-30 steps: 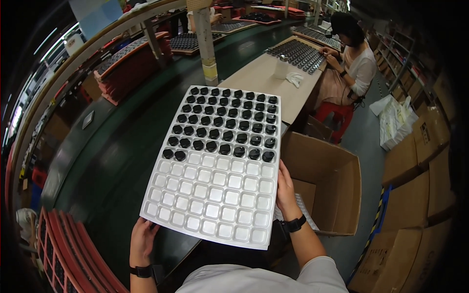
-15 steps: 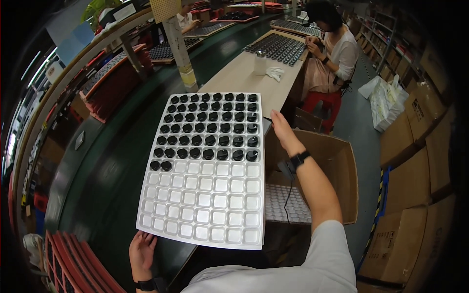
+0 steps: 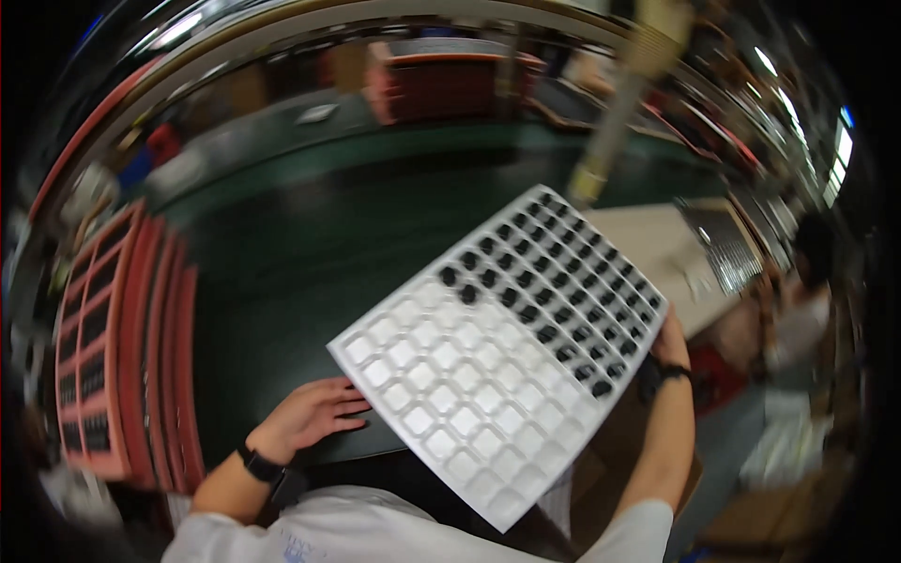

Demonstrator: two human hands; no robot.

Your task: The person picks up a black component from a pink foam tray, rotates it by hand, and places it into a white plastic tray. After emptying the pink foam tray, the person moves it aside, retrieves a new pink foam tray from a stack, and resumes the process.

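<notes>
A white plastic tray [image 3: 422, 389] with square pockets is tilted in front of me. Small black parts [image 3: 563, 272], like knobs or caps, fill its far pockets; the near pockets hold nothing. My right hand [image 3: 670, 340] grips the tray's right edge, its fingers partly hidden beneath. Beside the left edge is my left hand [image 3: 314, 411], fingers stretched out and apart. The fingertips are close to the rim, and whether they touch it I cannot tell.
A dark green table [image 3: 272, 272] lies beyond the tray. Stacked red frames [image 3: 122, 357] stand at left, and a red stack [image 3: 450, 84] at the back. A post [image 3: 610, 131] rises behind the tray. A person [image 3: 798, 319] sits at right by a pale board [image 3: 648, 249]. Blur covers much.
My view has swung left. The tray now appears turned clockwise and further right, still in my right hand. My left hand has come up beside its left edge.
</notes>
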